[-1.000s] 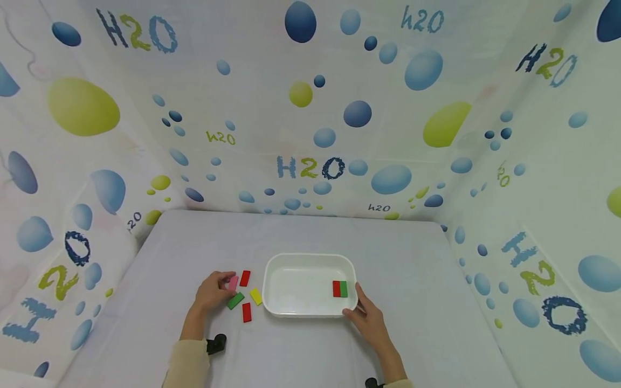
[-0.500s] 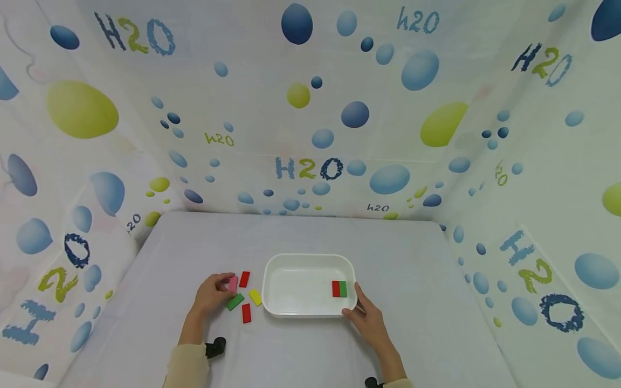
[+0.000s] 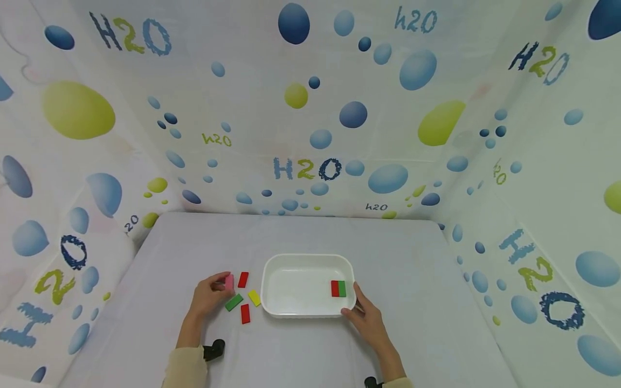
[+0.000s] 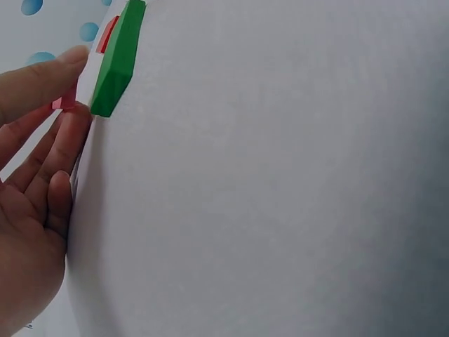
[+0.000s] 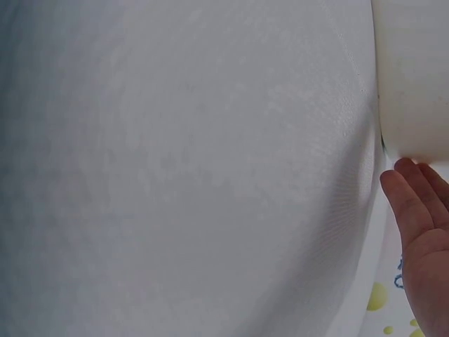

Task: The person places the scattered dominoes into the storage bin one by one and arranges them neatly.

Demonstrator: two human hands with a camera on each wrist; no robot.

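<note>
My left hand (image 3: 209, 295) pinches a small pink block (image 3: 229, 282) between thumb and fingers, at the left of a loose group of blocks. Just below its fingertips lies a green block (image 3: 234, 302), which shows large in the left wrist view. A red block (image 3: 243, 279) is to the right of the pink one. My right hand (image 3: 366, 318) rests against the right end of a white tray (image 3: 291, 312), thumb at the near corner. In the right wrist view its straight fingers (image 5: 407, 200) touch the tray's outer wall.
Inside the tray, at its right end, a red block (image 3: 335, 289) and a green block (image 3: 342, 289) lie side by side. A yellow block (image 3: 254, 297) and another red block (image 3: 245, 313) lie left of the tray on the white-covered table (image 3: 301, 231). Printed cloth walls surround the table.
The left hand has drawn slightly left with the pink block, which now shows more upright and farther from the red one. The right hand and tray keep their places; the head view shifts a little.
</note>
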